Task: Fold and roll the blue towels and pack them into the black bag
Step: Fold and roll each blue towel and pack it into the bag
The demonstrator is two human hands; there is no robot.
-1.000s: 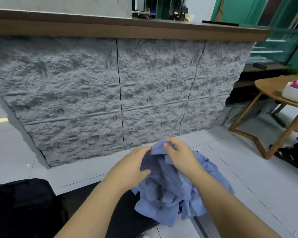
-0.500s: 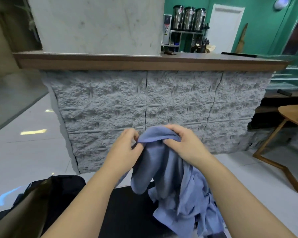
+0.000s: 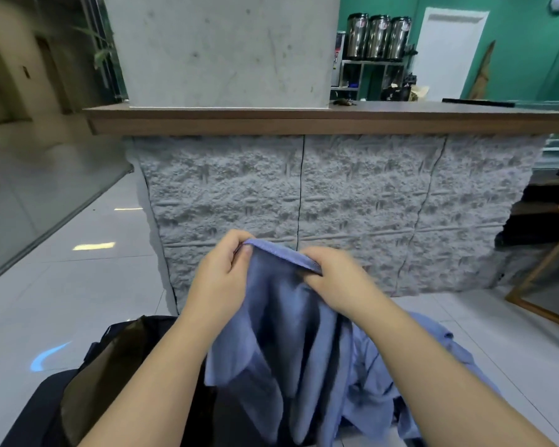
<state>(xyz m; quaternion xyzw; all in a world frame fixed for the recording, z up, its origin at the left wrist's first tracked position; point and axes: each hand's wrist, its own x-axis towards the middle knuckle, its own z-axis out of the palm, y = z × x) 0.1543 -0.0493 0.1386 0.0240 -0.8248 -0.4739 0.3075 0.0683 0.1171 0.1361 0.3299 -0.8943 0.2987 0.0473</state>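
Observation:
A blue towel (image 3: 281, 321) hangs in front of me, held up by its top edge. My left hand (image 3: 221, 272) pinches the left end of that hem, and my right hand (image 3: 334, 279) pinches it a short way to the right. Below and to the right lies a heap of more blue towels (image 3: 433, 356), partly hidden by my right forearm. The black bag (image 3: 110, 369) stands open at the lower left, its brownish lining showing, on a dark surface.
A grey stone-faced counter (image 3: 336, 204) with a wooden top rises close ahead. White floor tiles (image 3: 62, 301) spread to the left. The leg of a wooden table (image 3: 549, 262) stands at the right edge.
Both hands have lifted the towel higher out of the heap and moved apart along its top edge. The view has tilted up.

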